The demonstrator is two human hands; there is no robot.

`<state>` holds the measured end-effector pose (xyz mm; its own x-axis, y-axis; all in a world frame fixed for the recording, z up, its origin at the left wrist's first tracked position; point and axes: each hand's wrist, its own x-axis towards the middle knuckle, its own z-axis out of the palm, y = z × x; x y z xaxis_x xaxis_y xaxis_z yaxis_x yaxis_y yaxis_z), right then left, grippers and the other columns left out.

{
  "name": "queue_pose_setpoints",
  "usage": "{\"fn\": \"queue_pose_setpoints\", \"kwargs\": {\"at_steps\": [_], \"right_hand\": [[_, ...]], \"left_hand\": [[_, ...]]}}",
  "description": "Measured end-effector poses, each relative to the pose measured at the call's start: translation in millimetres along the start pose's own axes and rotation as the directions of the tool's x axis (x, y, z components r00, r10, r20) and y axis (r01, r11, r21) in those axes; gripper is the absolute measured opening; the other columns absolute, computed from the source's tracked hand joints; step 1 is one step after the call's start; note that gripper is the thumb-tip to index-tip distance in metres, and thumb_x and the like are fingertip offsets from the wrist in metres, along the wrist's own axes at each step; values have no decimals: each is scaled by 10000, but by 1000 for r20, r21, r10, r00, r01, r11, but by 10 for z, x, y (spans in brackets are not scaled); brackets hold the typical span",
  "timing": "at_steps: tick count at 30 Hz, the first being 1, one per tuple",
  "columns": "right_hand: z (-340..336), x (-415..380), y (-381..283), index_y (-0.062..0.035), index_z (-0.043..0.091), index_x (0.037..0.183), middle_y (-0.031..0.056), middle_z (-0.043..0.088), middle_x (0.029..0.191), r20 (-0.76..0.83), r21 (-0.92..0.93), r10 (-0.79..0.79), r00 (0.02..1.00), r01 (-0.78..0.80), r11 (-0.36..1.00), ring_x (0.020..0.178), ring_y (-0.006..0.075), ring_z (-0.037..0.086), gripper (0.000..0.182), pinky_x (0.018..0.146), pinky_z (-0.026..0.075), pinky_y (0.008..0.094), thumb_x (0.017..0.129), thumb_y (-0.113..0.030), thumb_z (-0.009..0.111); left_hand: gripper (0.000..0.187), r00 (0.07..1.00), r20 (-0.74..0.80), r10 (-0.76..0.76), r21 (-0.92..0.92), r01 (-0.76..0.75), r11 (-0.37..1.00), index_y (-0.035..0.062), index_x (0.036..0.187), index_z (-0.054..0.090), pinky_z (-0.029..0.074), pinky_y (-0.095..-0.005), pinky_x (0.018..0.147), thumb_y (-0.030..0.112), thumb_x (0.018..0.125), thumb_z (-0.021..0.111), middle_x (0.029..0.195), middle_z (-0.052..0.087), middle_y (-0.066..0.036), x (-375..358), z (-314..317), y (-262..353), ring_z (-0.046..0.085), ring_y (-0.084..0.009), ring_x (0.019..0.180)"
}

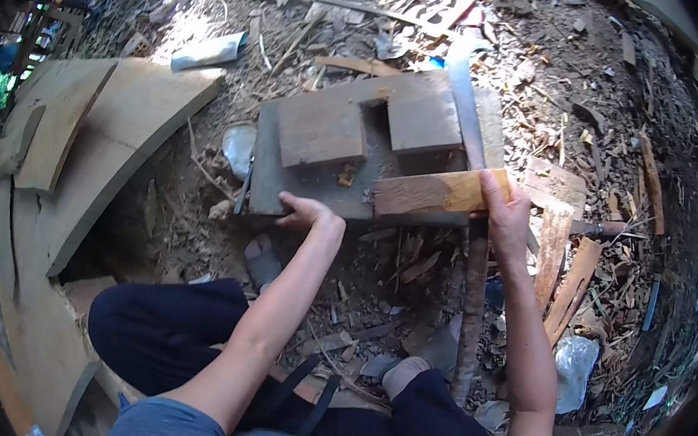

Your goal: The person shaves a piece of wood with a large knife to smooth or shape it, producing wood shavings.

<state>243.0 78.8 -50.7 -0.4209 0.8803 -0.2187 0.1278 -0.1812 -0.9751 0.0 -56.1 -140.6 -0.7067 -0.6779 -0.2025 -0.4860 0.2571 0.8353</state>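
Note:
My right hand [507,209] is closed around the right end of a short wooden strip [431,191], reddish at one end and yellowish at the other. The strip lies level over the near right part of a thick wooden board [266,151]. At the board's near edge, my left hand [313,214] grips its left part, thumb on top; some fingers are hidden. Two wooden blocks, one on the left [325,132] and one on the right [425,114], rise from the board with a gap between them. A machete [466,102] leans across the board, passing under the strip, its long handle [470,320] toward me.
Large curved planks [130,121] lean at the left. Wood scraps [572,285], a plastic bag [574,368] and dry debris cover the soil on the right. A pale tube-like piece [208,51] lies beyond the board. My bent legs [170,322] are close below.

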Motion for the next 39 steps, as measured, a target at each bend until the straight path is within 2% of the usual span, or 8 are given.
{"fn": "queue_pose_setpoints", "kwargs": {"at_steps": [10,15,17,22,24,26,33,39], "right_hand": [[-9,32,-175,-28,695,960,43,684,764,-27,-14,-58,998,58,998,643,85,634,299,526,491,231,950,-320,630],[169,136,-631,-54,697,1027,23,692,819,174,338,-186,967,119,934,671,67,612,307,561,481,220,929,-343,660],[373,200,-597,-66,692,1059,20,697,828,286,358,-276,918,165,919,678,65,617,304,584,490,214,928,-338,662],[481,286,-591,-91,662,1157,64,710,907,501,242,-316,806,220,945,756,140,662,307,700,539,270,920,-287,662],[384,412,-333,-98,640,1189,140,693,987,140,-352,-667,732,666,658,871,245,672,313,822,534,366,918,-254,647],[209,303,-345,-59,594,1225,214,624,1122,104,-381,-411,906,418,825,1038,325,611,415,912,497,427,888,-289,666],[210,148,98,47,496,1252,261,500,1236,40,-841,-397,917,246,482,1116,400,540,576,933,502,464,756,-169,694],[-20,280,-67,47,599,976,234,630,1032,55,-643,-93,994,106,758,945,324,644,323,803,543,404,778,-207,607]], "left_hand": [[696,881,432,194,-194,-119,974,22,1489,167,383,-432,1046,302,971,538,1473,289,-216,210,-604,156,414,-309,1281],[707,369,729,577,-514,-262,817,129,1499,189,414,-477,1034,353,955,582,1436,338,-175,-225,-1020,910,474,-310,1228],[656,17,989,149,-142,424,894,125,1436,277,403,-545,1056,390,937,613,1369,397,-167,-463,-1060,1226,470,-341,1240],[617,-10,996,91,-73,506,859,160,1325,318,525,-581,906,310,880,717,1221,456,-117,-388,-479,1588,562,-327,1135],[578,263,839,476,-527,180,830,158,1285,320,572,-500,836,201,877,727,1163,500,-99,-691,-522,1729,602,-279,1065],[582,287,812,509,-566,170,807,152,1291,317,585,-425,783,100,872,717,1116,522,-100,-880,-402,1806,605,-250,1044],[614,-85,511,855,-847,-221,484,125,1312,267,500,-333,890,-2,861,664,1005,614,-108,-1246,-68,1510,624,-207,1001],[576,-229,511,828,-847,-299,440,143,1239,283,510,-352,884,9,837,674,1061,590,-110,-960,-186,1493,586,-206,1037]]}}
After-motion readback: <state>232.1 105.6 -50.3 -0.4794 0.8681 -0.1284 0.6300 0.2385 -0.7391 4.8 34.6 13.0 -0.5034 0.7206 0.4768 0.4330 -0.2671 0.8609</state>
